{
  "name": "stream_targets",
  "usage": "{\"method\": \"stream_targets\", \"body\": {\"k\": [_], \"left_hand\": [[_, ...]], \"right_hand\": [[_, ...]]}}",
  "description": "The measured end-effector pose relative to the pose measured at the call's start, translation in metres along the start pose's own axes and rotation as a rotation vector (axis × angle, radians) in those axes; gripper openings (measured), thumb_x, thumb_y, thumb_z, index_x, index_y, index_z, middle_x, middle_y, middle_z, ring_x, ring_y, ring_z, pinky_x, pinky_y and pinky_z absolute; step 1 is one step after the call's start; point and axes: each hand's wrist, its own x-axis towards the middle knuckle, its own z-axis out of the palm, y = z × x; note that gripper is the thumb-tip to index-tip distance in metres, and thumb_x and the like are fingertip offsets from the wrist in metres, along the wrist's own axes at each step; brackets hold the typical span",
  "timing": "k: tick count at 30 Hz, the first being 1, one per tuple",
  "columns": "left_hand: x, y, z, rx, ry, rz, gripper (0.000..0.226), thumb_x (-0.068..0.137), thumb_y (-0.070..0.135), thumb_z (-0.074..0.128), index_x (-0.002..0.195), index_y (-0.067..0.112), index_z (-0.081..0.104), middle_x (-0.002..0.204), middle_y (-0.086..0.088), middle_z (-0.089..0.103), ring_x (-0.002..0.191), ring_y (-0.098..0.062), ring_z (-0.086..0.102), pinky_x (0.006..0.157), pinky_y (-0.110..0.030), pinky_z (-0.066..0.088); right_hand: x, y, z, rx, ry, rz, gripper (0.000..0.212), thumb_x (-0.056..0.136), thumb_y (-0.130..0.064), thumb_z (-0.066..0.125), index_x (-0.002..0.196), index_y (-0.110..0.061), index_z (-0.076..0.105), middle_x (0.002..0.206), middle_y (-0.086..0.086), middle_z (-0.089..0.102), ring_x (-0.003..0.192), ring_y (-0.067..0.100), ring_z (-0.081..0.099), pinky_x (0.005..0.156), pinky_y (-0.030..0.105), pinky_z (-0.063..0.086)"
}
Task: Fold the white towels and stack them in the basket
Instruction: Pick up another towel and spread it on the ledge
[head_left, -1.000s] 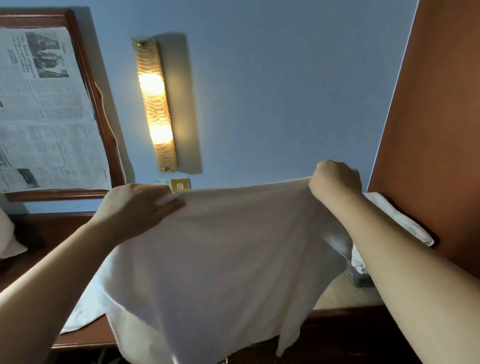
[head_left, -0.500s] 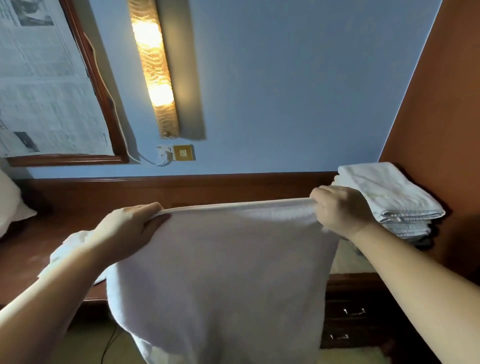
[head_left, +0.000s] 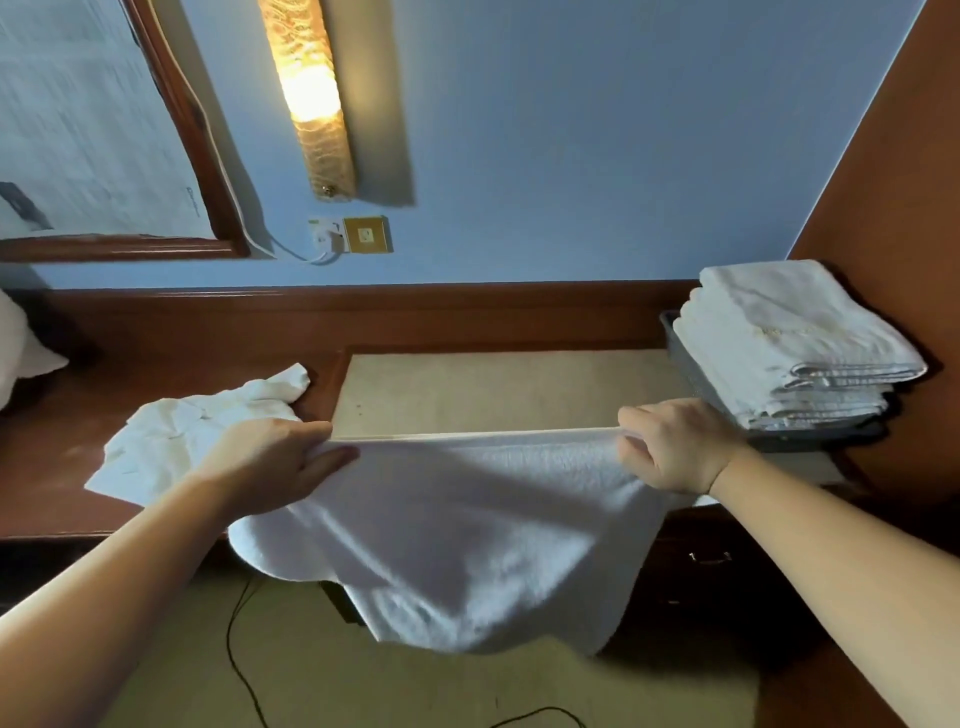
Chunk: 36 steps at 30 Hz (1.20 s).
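Note:
A white towel (head_left: 467, 535) is stretched between my hands, its top edge taut just above the desk's front edge, the rest hanging down in front. My left hand (head_left: 270, 462) pinches the towel's left top corner. My right hand (head_left: 675, 447) grips the right top corner. A dark grey basket (head_left: 691, 364) stands at the desk's right end with a stack of folded white towels (head_left: 784, 338) in it. Another white towel (head_left: 202, 421) lies crumpled on the desk to the left.
The wooden desk (head_left: 156, 338) has a beige inset pad (head_left: 498, 389) in the middle. A brown wall panel (head_left: 904, 208) closes the right side. Drawers (head_left: 711, 558) sit under the desk on the right. A black cable (head_left: 239, 670) runs across the floor.
Both hands have lowered the stretched towel from chest height towards the desk's front edge. The view has tilted down, so the desk, basket and crumpled towel show more fully.

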Motion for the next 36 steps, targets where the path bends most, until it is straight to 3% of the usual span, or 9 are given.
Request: {"method": "stream_targets", "body": {"k": [7,11,15,18,22,25,28,32,36], "left_hand": [[0.007,-0.021,0.042,0.017,-0.041,-0.06,0.063,0.09,0.084,0.026,0.066,0.027,0.035,0.051,0.01,0.048,0.047,-0.019,0.052,0.044,-0.027,0.029],[0.025,-0.034,0.065,0.059,-0.042,0.01,0.052,0.096,0.072,0.032,0.073,0.026,0.032,0.045,0.008,0.031,0.035,-0.026,0.043,0.04,-0.025,0.025],[0.057,-0.041,0.084,0.057,-0.073,0.001,0.051,0.099,0.065,0.05,0.075,0.022,0.035,0.05,0.018,0.009,0.038,-0.021,0.021,0.043,-0.022,0.017],[0.089,-0.05,0.108,0.066,-0.193,-0.06,0.043,0.097,0.063,0.052,0.081,0.025,0.041,0.052,0.014,0.03,0.045,-0.018,0.034,0.046,-0.03,0.03],[0.136,-0.061,0.143,0.036,-0.225,-0.129,0.053,0.092,0.067,0.053,0.076,0.018,0.041,0.05,0.01,0.037,0.042,-0.017,0.031,0.044,-0.03,0.026],[0.162,-0.072,0.178,0.045,-0.308,-0.215,0.059,0.091,0.078,0.043,0.079,0.02,0.043,0.061,0.004,0.053,0.055,-0.025,0.048,0.048,-0.034,0.032],[0.193,-0.083,0.206,0.108,-0.376,-0.234,0.062,0.088,0.082,0.039,0.078,0.021,0.043,0.058,0.003,0.054,0.053,-0.023,0.05,0.047,-0.033,0.033],[0.227,-0.096,0.245,0.14,-0.493,-0.274,0.064,0.088,0.086,0.03,0.081,0.024,0.042,0.068,0.004,0.059,0.066,-0.025,0.061,0.052,-0.034,0.036],[0.261,-0.119,0.287,0.142,-0.562,-0.272,0.065,0.087,0.088,0.028,0.079,0.024,0.041,0.065,0.006,0.055,0.059,-0.021,0.053,0.051,-0.033,0.034]], "right_hand": [[0.006,0.009,0.041,-0.02,-0.137,0.068,0.029,0.092,-0.049,0.036,0.074,-0.026,0.039,0.058,-0.003,0.055,0.048,0.032,0.055,0.045,0.031,0.04],[0.016,0.018,0.065,-0.076,-0.306,0.19,0.039,0.096,-0.06,0.022,0.087,-0.028,0.042,0.075,-0.001,0.066,0.071,0.034,0.066,0.057,0.036,0.038],[0.034,0.03,0.082,-0.12,-0.469,0.276,0.035,0.106,-0.06,0.029,0.096,-0.029,0.042,0.095,0.001,0.07,0.093,0.032,0.069,0.066,0.038,0.035],[0.056,0.053,0.098,-0.106,-0.578,0.344,0.037,0.106,-0.063,0.03,0.092,-0.03,0.04,0.101,0.002,0.07,0.098,0.031,0.067,0.069,0.038,0.034],[0.083,0.101,0.146,-0.043,-0.579,0.45,0.053,0.092,-0.086,0.016,0.081,-0.039,0.039,0.084,-0.003,0.059,0.082,0.031,0.059,0.07,0.042,0.048],[0.11,0.127,0.179,-0.053,-0.58,0.38,0.057,0.095,-0.081,0.019,0.086,-0.032,0.047,0.091,0.002,0.068,0.088,0.033,0.065,0.069,0.04,0.044],[0.129,0.152,0.212,-0.073,-0.657,0.358,0.053,0.101,-0.073,0.025,0.089,-0.028,0.05,0.096,0.004,0.069,0.095,0.032,0.065,0.068,0.039,0.041],[0.153,0.184,0.266,-0.104,-0.792,0.372,0.06,0.097,-0.079,0.025,0.094,-0.028,0.056,0.103,0.002,0.069,0.102,0.029,0.065,0.07,0.038,0.04],[0.18,0.206,0.314,-0.083,-0.882,0.393,0.067,0.095,-0.083,0.023,0.102,-0.029,0.062,0.103,-0.001,0.068,0.104,0.026,0.065,0.072,0.037,0.042]]}}
